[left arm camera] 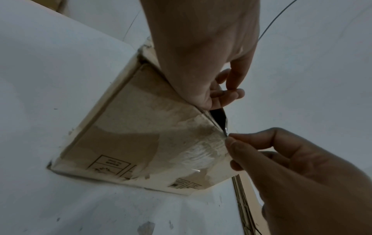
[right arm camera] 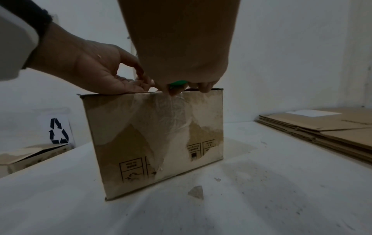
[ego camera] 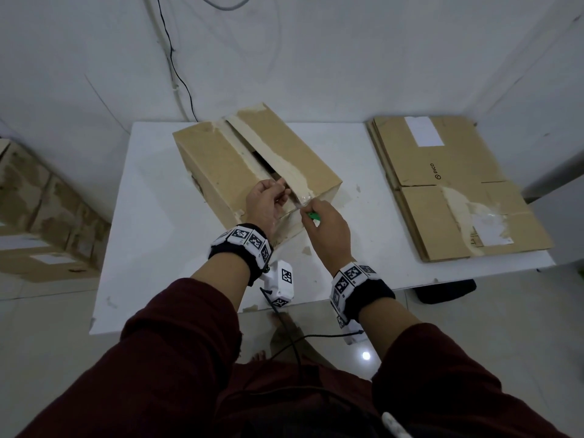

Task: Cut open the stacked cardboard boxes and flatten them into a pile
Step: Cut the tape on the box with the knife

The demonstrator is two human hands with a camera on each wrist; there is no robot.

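A brown cardboard box [ego camera: 221, 159] [right arm camera: 157, 135] lies slantwise on the white table [ego camera: 151, 216], and its taped top seam gapes open along most of its length. My left hand [ego camera: 268, 197] [left arm camera: 201, 47] rests on the near end of the left top flap, with its fingers curled at the seam edge. My right hand [ego camera: 325, 229] [left arm camera: 302, 167] grips a green-handled cutter [ego camera: 314, 216] [right arm camera: 178, 83]. The blade [left arm camera: 226, 127] sits in the tape at the seam's near end, at the top edge of the box's end face [left arm camera: 141, 127].
A pile of flattened cardboard [ego camera: 448, 191] [right arm camera: 332, 127] lies on the table's right side. More boxes [ego camera: 38, 210] [right arm camera: 30, 155] stand on the floor to the left. Small tape scraps [right arm camera: 196, 192] lie on the table. A black cable [ego camera: 177, 74] runs down the wall behind.
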